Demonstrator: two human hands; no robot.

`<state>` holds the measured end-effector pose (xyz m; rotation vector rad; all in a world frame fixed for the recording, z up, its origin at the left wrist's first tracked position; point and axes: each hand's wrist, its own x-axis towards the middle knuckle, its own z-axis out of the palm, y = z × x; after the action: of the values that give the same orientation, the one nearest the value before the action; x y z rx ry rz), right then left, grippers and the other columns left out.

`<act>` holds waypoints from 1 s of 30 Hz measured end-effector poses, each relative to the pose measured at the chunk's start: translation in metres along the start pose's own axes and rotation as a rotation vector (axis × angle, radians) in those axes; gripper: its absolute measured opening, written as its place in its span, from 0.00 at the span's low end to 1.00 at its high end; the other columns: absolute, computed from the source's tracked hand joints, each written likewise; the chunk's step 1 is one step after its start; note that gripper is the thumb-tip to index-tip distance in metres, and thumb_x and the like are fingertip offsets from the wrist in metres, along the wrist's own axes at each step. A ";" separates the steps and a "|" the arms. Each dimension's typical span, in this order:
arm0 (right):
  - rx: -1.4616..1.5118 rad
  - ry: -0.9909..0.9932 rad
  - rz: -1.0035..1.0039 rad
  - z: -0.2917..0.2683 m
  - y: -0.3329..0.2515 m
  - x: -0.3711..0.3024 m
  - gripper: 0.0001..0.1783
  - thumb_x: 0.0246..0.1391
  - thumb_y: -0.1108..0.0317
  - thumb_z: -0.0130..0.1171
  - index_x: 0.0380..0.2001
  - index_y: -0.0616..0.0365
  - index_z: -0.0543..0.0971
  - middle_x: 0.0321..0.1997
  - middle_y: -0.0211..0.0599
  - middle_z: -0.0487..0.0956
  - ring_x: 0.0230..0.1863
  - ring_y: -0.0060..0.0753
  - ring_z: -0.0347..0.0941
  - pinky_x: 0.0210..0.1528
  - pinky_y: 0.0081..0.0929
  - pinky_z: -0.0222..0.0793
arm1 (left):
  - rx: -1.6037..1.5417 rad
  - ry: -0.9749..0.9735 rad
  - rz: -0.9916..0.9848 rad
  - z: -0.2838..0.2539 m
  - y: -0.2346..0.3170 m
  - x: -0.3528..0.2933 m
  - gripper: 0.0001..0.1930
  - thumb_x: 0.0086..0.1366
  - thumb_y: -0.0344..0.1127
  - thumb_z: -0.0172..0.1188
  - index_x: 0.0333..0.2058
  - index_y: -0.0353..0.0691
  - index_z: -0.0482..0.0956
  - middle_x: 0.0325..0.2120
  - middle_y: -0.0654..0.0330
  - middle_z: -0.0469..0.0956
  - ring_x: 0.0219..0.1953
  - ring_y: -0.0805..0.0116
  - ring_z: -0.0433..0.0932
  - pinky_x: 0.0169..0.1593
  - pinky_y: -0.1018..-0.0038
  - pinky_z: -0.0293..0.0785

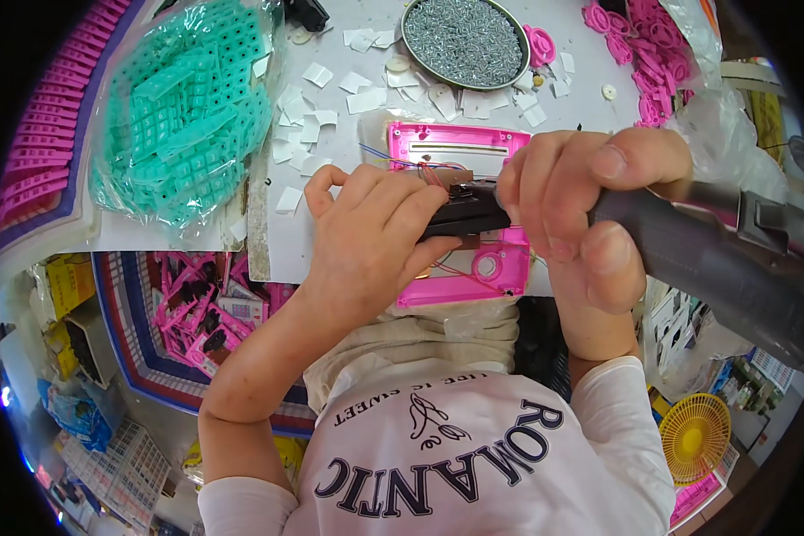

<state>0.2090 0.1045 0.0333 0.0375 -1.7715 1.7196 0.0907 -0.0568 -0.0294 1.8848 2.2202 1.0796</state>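
My right hand [581, 196] is wrapped around a black electric screwdriver [706, 241], whose body slants off to the right, close to the camera. Its front end points left at a black plastic part [469, 214] that my left hand [375, 232] pinches and steadies. A small brown board [453, 176] shows beside that part, with thin red and blue wires [433, 166] running off it. Underneath lie two pink plastic casing halves, the far one [402, 143] with a pale slotted inside and the near one [509, 268] with a round ring. My fingers hide the screwdriver's tip.
A round dish of small screws [464, 40] stands at the back among scattered white squares [366, 98]. Turquoise keypads fill a clear bag [183, 116] at left. Pink parts [657, 54] heap at far right. A checked crate [143, 357] of pink pieces sits lower left.
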 end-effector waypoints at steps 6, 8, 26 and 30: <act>-0.008 -0.011 0.051 0.008 -0.001 0.000 0.21 0.64 0.55 0.63 0.52 0.48 0.67 0.18 0.21 0.67 0.21 0.22 0.63 0.26 0.26 0.62 | -0.020 0.031 0.027 0.002 -0.003 -0.001 0.26 0.46 0.43 0.76 0.45 0.47 0.79 0.38 0.68 0.78 0.40 0.66 0.74 0.50 0.59 0.55; -0.023 -0.018 0.068 0.010 -0.001 -0.001 0.21 0.64 0.56 0.63 0.51 0.49 0.67 0.18 0.21 0.66 0.20 0.22 0.63 0.25 0.26 0.62 | -0.015 0.039 0.038 0.004 -0.005 -0.002 0.28 0.42 0.42 0.77 0.44 0.46 0.79 0.37 0.70 0.76 0.40 0.68 0.73 0.50 0.59 0.55; -0.023 -0.331 -0.019 -0.006 0.011 0.013 0.43 0.53 0.47 0.73 0.61 0.61 0.65 0.27 0.34 0.74 0.28 0.31 0.71 0.33 0.33 0.71 | -0.004 0.067 0.142 0.007 -0.014 -0.005 0.19 0.47 0.45 0.73 0.37 0.48 0.80 0.37 0.71 0.77 0.41 0.70 0.75 0.52 0.57 0.54; -0.253 -0.263 0.205 -0.031 0.008 -0.002 0.67 0.32 0.51 0.82 0.73 0.61 0.57 0.54 0.45 0.76 0.52 0.37 0.73 0.58 0.38 0.68 | 0.007 0.041 0.130 0.001 -0.011 -0.001 0.22 0.52 0.50 0.72 0.42 0.47 0.81 0.42 0.68 0.81 0.48 0.63 0.75 0.52 0.58 0.56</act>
<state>0.2209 0.1325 0.0229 -0.0302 -2.2443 1.6766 0.0819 -0.0574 -0.0363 2.0529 2.1508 1.1399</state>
